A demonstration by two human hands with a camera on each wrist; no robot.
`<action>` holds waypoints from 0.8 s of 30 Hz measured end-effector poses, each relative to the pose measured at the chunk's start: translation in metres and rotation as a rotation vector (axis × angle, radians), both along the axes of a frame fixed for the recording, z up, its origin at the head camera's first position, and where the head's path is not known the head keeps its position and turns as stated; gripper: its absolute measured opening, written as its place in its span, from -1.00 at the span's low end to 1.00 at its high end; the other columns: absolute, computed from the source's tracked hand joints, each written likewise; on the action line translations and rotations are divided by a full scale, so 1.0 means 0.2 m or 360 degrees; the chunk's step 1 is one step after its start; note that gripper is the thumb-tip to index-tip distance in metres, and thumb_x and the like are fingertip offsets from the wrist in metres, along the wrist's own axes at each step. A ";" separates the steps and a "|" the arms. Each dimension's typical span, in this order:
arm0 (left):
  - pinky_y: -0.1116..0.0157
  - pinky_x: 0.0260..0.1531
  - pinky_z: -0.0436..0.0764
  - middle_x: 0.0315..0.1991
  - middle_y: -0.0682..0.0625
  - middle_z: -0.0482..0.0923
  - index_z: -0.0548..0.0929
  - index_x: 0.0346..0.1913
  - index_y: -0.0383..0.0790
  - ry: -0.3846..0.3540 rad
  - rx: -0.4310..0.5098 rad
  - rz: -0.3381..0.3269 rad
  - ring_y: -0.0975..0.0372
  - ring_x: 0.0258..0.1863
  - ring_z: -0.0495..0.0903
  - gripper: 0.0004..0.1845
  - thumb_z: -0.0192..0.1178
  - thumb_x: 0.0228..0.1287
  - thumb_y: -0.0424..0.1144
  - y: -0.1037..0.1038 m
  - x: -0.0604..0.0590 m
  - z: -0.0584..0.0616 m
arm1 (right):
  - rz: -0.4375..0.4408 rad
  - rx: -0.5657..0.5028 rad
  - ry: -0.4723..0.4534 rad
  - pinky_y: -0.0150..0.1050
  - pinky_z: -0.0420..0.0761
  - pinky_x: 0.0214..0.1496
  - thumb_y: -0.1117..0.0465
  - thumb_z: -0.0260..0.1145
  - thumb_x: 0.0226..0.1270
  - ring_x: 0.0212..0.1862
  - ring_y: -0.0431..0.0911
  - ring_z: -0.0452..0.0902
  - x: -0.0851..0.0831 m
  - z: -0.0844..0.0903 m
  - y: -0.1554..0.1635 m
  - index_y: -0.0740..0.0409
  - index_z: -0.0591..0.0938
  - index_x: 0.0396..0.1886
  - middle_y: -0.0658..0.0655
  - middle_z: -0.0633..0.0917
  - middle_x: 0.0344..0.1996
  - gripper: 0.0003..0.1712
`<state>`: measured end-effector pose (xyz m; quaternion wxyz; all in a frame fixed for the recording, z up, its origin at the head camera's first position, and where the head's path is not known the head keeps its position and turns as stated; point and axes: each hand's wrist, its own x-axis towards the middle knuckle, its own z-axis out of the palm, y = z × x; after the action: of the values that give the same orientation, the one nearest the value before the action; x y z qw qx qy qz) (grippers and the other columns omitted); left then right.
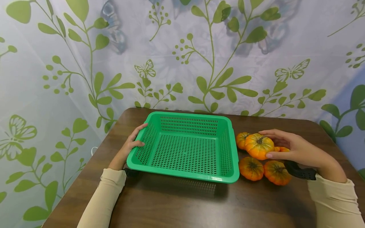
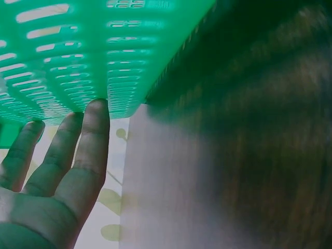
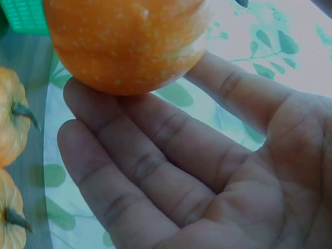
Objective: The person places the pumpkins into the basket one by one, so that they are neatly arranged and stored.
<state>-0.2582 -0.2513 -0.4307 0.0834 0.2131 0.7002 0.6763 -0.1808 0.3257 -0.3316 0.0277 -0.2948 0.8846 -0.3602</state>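
A green slotted plastic basket stands on the brown table. My left hand rests against the basket's left wall, and its straight fingers touch the outer side of the basket. To the right of the basket my right hand holds a small orange pumpkin between thumb and fingers. In the right wrist view this pumpkin sits at the tips of the fingers. The basket holds nothing.
Other small orange pumpkins lie on the table right of the basket: one behind the held one, two in front. A leaf-patterned cloth hangs behind the table. The table's left edge runs near my left forearm.
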 end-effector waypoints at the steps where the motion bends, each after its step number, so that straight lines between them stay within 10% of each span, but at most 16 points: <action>1: 0.23 -0.13 0.62 0.45 -0.30 0.00 0.09 0.58 -0.06 -0.0006 0.0001 0.0004 0.00 0.10 0.40 -0.15 -0.02 0.17 -0.48 0.00 0.00 0.00 | 0.0005 0.0001 -0.0003 -0.41 0.55 -0.03 0.36 0.40 0.25 0.15 -0.42 0.44 0.00 0.00 -0.01 0.05 0.40 0.43 -0.26 0.46 0.27 -0.26; 24: 0.27 -0.12 0.61 0.46 -0.29 0.00 0.08 0.58 -0.10 0.0005 0.0056 -0.0006 0.03 0.11 0.40 -0.14 -0.03 0.16 -0.50 0.00 -0.01 -0.01 | 0.0146 0.0037 -0.0014 -0.40 0.53 0.08 0.25 0.41 0.28 0.17 -0.36 0.46 -0.10 0.06 -0.22 0.02 0.41 0.41 0.11 0.54 0.25 -0.30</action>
<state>-0.2605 -0.2507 -0.4323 0.0797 0.2170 0.6878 0.6881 -0.2013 0.2813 -0.3187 0.0517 -0.3331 0.8742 -0.3495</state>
